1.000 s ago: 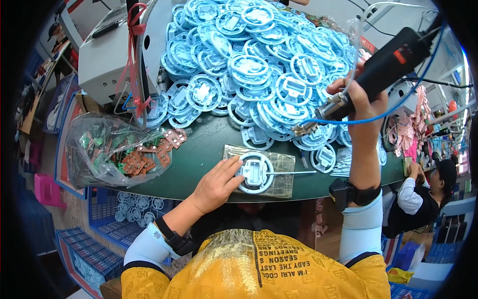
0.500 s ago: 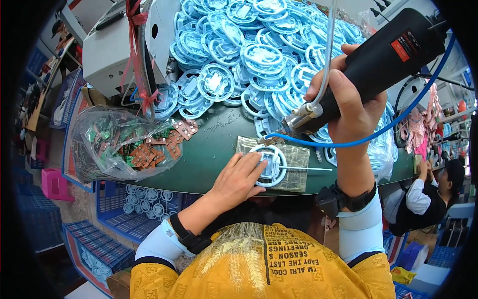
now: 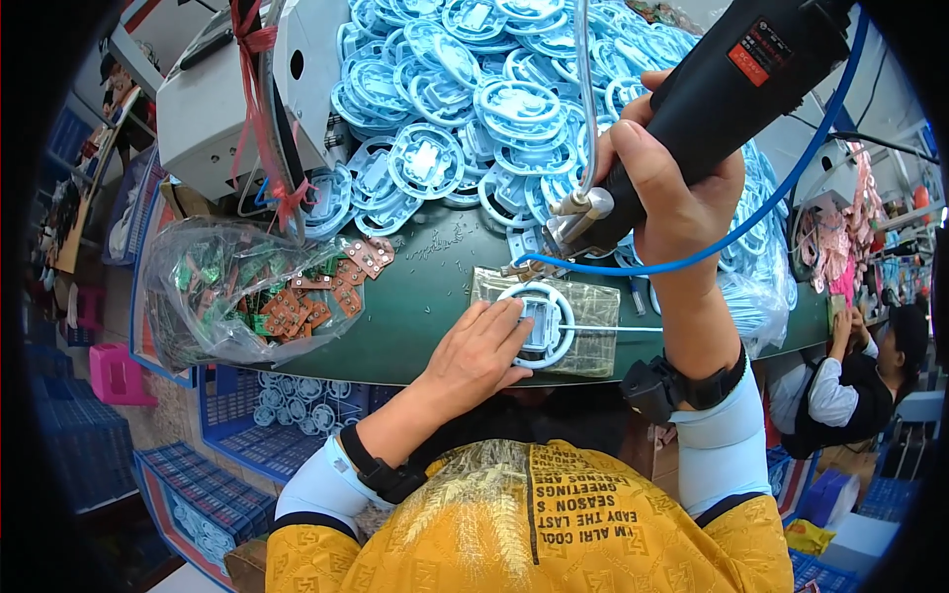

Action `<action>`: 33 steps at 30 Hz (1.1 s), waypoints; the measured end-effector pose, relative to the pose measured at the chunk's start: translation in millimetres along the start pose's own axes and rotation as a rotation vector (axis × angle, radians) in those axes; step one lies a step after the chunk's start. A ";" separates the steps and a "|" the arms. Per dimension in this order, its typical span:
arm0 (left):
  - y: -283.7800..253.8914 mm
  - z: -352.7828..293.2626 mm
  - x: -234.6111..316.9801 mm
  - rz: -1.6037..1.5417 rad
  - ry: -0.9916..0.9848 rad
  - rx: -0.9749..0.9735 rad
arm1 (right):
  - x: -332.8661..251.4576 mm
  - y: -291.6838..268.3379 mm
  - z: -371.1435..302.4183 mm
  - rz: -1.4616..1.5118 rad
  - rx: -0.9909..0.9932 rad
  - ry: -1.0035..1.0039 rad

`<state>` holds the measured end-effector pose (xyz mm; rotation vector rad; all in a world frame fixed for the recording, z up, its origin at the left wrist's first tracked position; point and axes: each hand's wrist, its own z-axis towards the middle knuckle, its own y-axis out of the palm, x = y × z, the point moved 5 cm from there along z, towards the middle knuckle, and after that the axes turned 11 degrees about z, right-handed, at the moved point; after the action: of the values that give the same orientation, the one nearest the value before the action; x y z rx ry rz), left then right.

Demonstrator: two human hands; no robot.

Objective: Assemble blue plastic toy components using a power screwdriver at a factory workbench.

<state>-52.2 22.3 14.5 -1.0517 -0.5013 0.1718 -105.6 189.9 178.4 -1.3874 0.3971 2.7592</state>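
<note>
Left hand grasps ring against pad, perhaps for steadiness; right hand grasps tool, tip angled near ring.

On the left, a pink stool stands on a greyish floor near dark blue crates, a long table beyond

Disc smooth plastic; tool matt, nozzle metal.

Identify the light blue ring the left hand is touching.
The ring on the pad, with a thin rod extending rightward. The left hand touches its left side; the heaped rings lie apart from that hand.
</note>
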 end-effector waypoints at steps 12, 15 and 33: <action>-1.4 2.8 1.2 -0.022 0.013 0.010 | 13.6 10.3 -8.0 -0.074 0.041 0.015; -0.4 2.4 2.2 -0.008 -0.010 -0.005 | 10.6 8.2 1.9 -0.135 -0.042 -0.003; -1.7 19.8 6.1 0.041 -0.056 -0.183 | -76.5 -63.5 10.2 -0.144 0.247 0.044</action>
<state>-56.4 39.3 25.7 -1.2388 -0.5536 0.1951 -58.7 260.5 231.4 -1.3591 0.5917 2.4723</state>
